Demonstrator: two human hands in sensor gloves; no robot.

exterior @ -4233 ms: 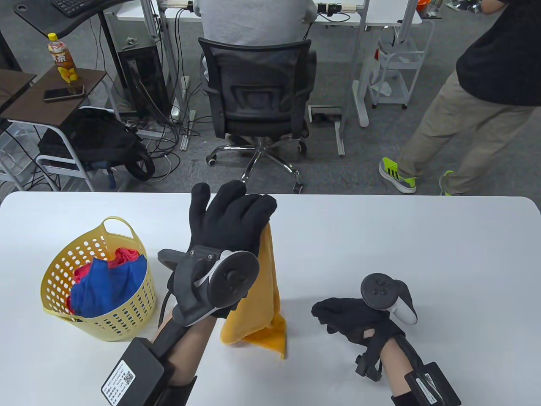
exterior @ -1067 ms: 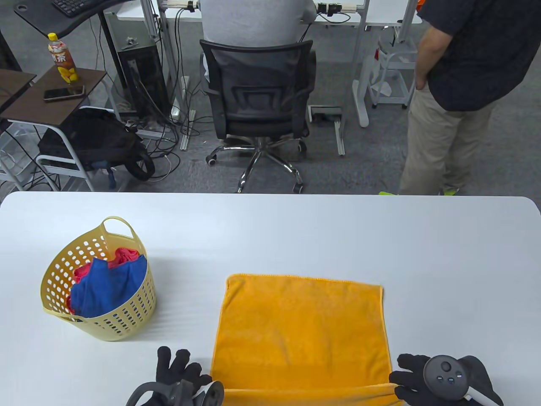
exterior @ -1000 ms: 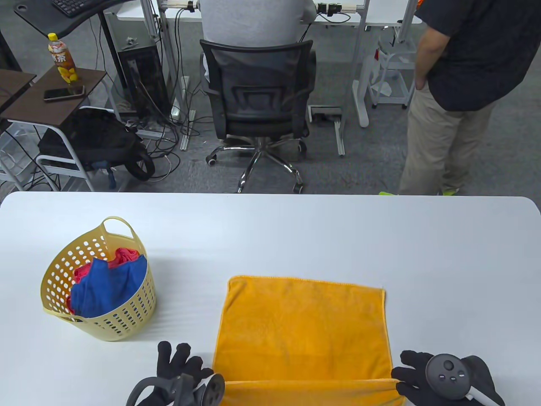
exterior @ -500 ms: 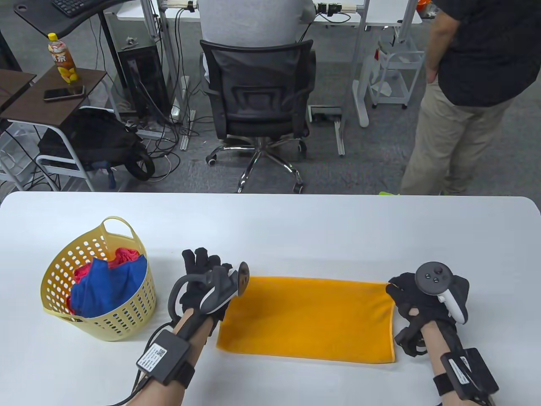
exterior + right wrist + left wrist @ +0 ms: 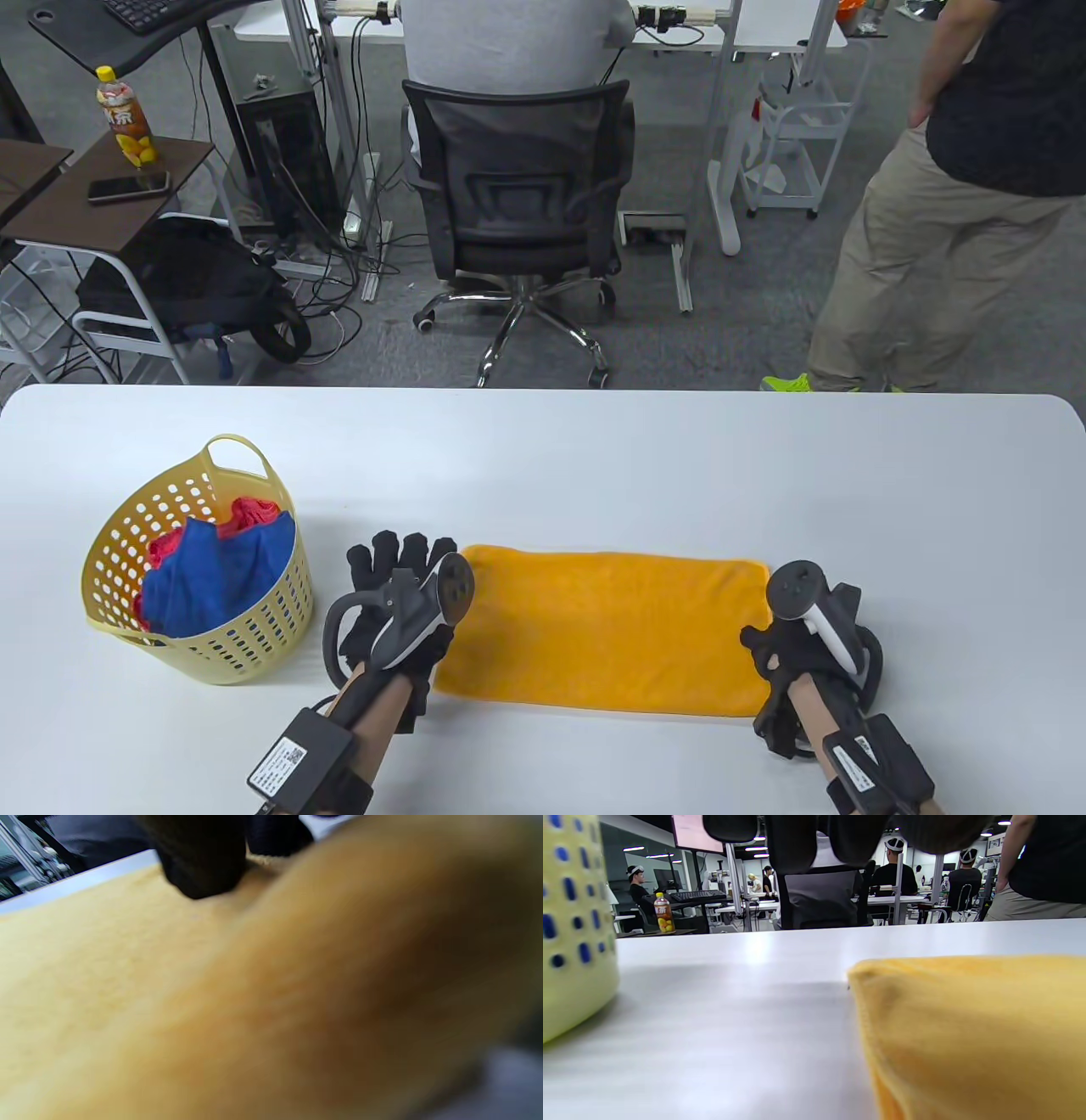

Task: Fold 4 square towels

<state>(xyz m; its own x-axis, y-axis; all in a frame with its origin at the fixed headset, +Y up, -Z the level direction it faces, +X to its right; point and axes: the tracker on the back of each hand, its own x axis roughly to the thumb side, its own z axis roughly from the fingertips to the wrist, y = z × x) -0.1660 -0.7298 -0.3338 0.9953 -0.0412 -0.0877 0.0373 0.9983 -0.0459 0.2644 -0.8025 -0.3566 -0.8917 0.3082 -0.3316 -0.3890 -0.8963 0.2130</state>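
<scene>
An orange towel [image 5: 602, 628] lies folded in half as a wide strip near the table's front edge. My left hand [image 5: 399, 564] lies at its left end with the fingers straight, beside the far left corner of the towel [image 5: 967, 1027]. My right hand [image 5: 776, 649] sits at the right end, its fingers [image 5: 199, 861] curled down onto the cloth [image 5: 127, 963], which bulges up close to the wrist camera. A blue towel [image 5: 212, 577] and a red towel [image 5: 254, 511] lie crumpled in the yellow basket [image 5: 254, 628].
The basket [image 5: 572, 942] stands just left of my left hand. The white table [image 5: 679, 475] stretches beyond the towel. Past its far edge are an office chair [image 5: 517, 178] with a seated person and a standing person [image 5: 950, 212] at the right.
The towel went from hanging in my left hand to spread flat, then its near edge was carried over to the far edge. Since half a second ago both hands have drawn back along the ends.
</scene>
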